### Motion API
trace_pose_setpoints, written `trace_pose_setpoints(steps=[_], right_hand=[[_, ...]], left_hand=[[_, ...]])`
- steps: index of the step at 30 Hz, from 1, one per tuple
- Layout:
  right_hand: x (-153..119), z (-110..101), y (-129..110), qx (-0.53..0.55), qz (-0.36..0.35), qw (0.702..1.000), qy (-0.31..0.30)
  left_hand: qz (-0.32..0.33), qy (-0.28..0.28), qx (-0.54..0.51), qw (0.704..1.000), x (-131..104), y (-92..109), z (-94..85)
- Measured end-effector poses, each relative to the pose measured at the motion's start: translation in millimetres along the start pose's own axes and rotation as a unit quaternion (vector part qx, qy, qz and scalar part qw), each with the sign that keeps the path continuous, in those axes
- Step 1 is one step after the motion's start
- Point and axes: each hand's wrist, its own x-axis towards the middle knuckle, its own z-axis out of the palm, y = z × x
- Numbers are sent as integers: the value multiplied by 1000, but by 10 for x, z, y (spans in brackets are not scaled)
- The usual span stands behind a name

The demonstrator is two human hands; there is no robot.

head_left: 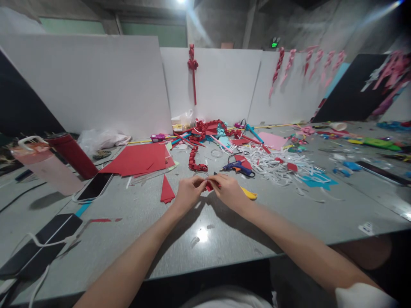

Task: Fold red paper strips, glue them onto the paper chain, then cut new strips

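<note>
1. Head view, centre of the grey metal-topped table (135, 231): small red paper piece (208, 186) just above the surface, mostly hidden behind fingers.
2. Left hand (189, 190), thumb and fingertips closed in a pinch at the piece's left side; right hand (231, 191), fingers likewise pinched on it from the right. Both held close together, probably for fine control over something so small.
3. Direction and long axis of the small red paper piece: cannot tell, too much covered by fingertips.
4. Just beyond the hands, red folded-paper chain (194, 161), lying with its longer run pointing away from the body and its near end bent rightward; perhaps set there for easy comparison or reach.
5. Left of the left hand, red narrow paper triangle stack (167, 190), tip pointing toward the white upright boards (212, 85), long axis roughly fore-and-aft, wide end nearer the body; likely kept handy.
6. Beyond the right hand, dark blue glue gun (240, 168), lying on its side, probably parked within reach; near it, tangled heap of white paper strips (268, 164).
7. Farther left, overlapping flat red paper sheets (141, 158), seemingly placed clear of the working spot.
</note>
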Motion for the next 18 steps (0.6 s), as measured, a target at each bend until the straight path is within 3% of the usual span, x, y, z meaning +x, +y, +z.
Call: trace_pose_setpoints(steps=[18], right_hand=[[-15,3,39,-12,-3,1000,-26]], left_hand=[[49,-41,56,996,-5,54,-28]])
